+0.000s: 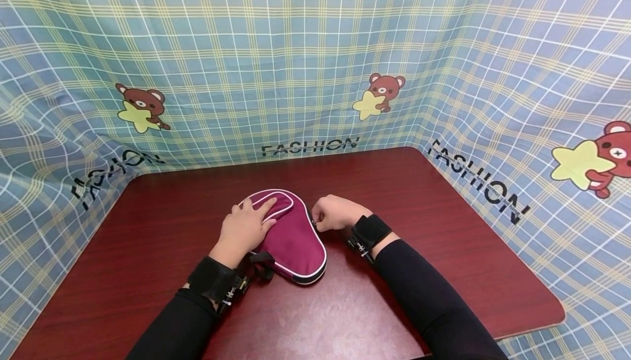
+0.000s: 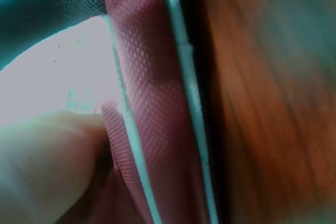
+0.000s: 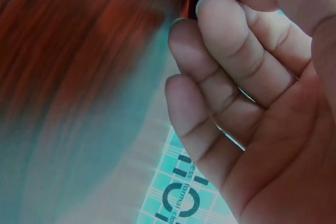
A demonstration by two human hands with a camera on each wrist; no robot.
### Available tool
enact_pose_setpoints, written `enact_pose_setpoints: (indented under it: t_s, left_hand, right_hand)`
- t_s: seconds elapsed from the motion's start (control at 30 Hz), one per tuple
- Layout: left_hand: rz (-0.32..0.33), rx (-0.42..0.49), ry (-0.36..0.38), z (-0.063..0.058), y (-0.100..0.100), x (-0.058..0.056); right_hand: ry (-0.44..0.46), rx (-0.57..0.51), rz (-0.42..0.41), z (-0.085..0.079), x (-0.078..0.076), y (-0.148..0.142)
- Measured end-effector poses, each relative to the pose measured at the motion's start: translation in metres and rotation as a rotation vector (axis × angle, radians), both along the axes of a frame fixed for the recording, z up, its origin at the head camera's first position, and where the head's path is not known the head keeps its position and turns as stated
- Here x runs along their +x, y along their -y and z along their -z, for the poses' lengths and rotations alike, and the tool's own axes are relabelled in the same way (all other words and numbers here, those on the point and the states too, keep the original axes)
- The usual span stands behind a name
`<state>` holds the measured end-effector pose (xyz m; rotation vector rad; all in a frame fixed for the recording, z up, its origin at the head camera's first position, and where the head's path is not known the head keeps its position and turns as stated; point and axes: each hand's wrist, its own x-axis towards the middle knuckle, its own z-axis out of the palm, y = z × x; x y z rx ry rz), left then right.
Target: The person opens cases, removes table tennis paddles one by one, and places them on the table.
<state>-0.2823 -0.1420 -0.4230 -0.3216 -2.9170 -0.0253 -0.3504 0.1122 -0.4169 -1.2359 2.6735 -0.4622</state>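
Magenta paddle-shaped fabric case point(image 1: 296, 242): likely light, pliant; best held by rim point(image 1: 309, 279). Left hand point(image 1: 244, 229) rests spread atop; right hand point(image 1: 337, 213) pinches rim.

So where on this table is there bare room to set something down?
The reddish-brown table is bare left of the left hand, right of the right hand, behind the magenta paddle-shaped case up to the plaid curtain, and in front of the case between the black sleeves. It's crowded at the case, under the left hand and beside the right.
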Motion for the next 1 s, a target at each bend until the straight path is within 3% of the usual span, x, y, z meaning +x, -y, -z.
enact_pose_setpoints:
  t_s: [0.23,0.4,0.53,0.63,0.8,1.0]
  left_hand:
    - [-0.063,-0.009,0.032,-0.003,-0.003,0.003]
    - [0.021,0.007,0.053,-0.005,0.003,0.002]
    - [0.115,-0.003,0.021,-0.006,0.007,0.000]
    - [0.148,-0.004,0.002,-0.007,0.007,0.001]
    - [0.112,0.003,0.016,-0.009,0.003,0.003]
    - [0.036,-0.007,0.014,-0.003,-0.001,0.004]
  right_hand:
    - [0.010,-0.009,-0.027,0.002,-0.002,-0.001]
    - [0.017,-0.010,-0.032,0.001,-0.001,-0.001]
    - [0.021,0.008,-0.021,0.000,0.001,0.000]
    - [0.028,0.013,-0.020,-0.001,0.001,0.001]
    - [0.014,0.026,-0.025,0.000,-0.001,0.001]
    - [0.010,0.024,-0.037,0.002,-0.002,0.000]
